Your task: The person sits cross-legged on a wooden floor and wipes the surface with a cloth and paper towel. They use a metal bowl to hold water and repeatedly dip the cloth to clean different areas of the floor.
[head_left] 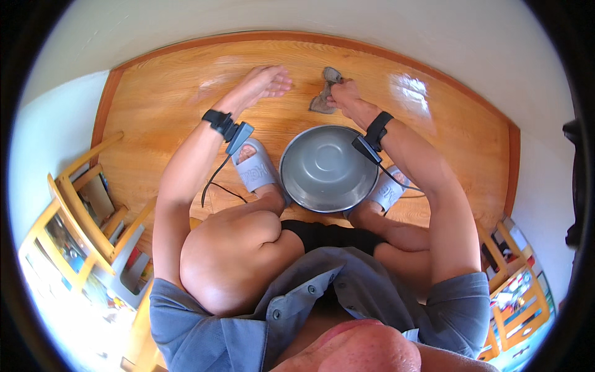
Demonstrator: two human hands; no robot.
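Two hands reach out ahead of me over the wooden floor (161, 93), and only one of them has hold of anything. My right hand (344, 96) pinches a small grey cloth (326, 93), fingers and thumb pressed together on its right edge, about midway along its length. From that pinch the cloth runs both ways: its bunched, narrower end points up and away from me, just beyond the fingertips, and its wider, flatter end spreads down toward me, lying on the boards just left of the knuckles. So its long axis goes roughly away-and-toward me, leaning a little to the right at the far end. Whether the far end is lifted clear of the floor I cannot tell.

My left hand (265, 82) holds nothing. Its fingers are loosely curled and slightly apart, pointing right toward the cloth, with bare floor between the fingertips and the fabric. It sits near the pinch but apart from it.

Below the right wrist, close to the black wrist strap (378, 129), a round metal bowl (328, 167) stands on the floor between my feet in grey slippers (255, 168). Wooden chairs (87, 211) stand well off to the lower left.
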